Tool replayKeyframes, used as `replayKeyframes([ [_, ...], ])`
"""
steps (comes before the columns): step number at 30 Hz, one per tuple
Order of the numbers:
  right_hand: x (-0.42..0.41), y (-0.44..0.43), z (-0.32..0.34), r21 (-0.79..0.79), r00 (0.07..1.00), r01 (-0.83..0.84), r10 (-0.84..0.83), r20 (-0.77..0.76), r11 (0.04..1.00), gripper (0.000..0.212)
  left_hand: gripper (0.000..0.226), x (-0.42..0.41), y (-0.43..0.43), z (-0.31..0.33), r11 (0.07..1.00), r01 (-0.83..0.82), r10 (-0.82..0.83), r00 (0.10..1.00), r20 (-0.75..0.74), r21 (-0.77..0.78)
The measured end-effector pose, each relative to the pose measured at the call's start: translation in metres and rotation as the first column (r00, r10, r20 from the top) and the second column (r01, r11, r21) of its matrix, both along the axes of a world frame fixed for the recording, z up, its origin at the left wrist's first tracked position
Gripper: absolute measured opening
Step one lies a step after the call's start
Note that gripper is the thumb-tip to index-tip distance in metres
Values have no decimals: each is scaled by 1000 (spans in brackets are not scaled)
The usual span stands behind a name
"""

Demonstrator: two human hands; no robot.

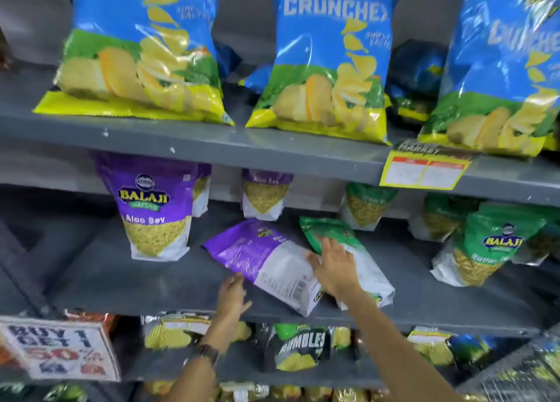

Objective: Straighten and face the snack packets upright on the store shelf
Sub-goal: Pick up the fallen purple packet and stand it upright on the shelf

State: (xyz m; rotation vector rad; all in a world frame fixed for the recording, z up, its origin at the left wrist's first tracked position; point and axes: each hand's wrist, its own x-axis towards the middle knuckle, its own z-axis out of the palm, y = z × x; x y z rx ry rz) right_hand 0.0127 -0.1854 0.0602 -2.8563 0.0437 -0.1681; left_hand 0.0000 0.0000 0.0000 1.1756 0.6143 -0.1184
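A purple Aloo Sev packet (260, 259) lies flat on its face on the middle shelf (127, 280), back side up and turned at an angle. Beside it on the right lies a green packet (372, 268), also flat. My left hand (231, 294) touches the purple packet's near left edge with fingers apart. My right hand (331, 265) rests spread across the gap between the two fallen packets, over the green one's middle. An upright purple Aloo Sev packet (153, 207) stands to the left. An upright green packet (481, 247) stands to the right.
Smaller purple (265, 194) and green (365, 204) packets stand at the back of the middle shelf. Large blue Crunchex bags (330, 56) fill the shelf above, with a yellow price tag (424, 171) on its edge. Dark packets and a promo sign (57, 353) sit below.
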Motion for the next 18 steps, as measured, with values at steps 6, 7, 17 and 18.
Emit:
replayKeyframes([
  [6, 44, -7, -22, 348, 963, 53, 44, -264, 936, 54, 38, 10, -22, -6, 971, 126, -153, 981, -122, -205],
  [7, 53, -6, -29, 332, 955, 28, 73, -287, 943, 57, 36, 13, -23, -9, 969, 138, -163, 980, -114, -205],
  [17, 95, -15, -29, 449, 831, 104, 171, -530, 887, 83, 19, 20, -31, -23, 984, 38, -43, 999, -27, -172],
  [18, 94, -17, -29, 486, 845, 104, 180, -504, 868, 85, 20, 15, -30, -23, 987, 27, -30, 999, -17, -156],
])
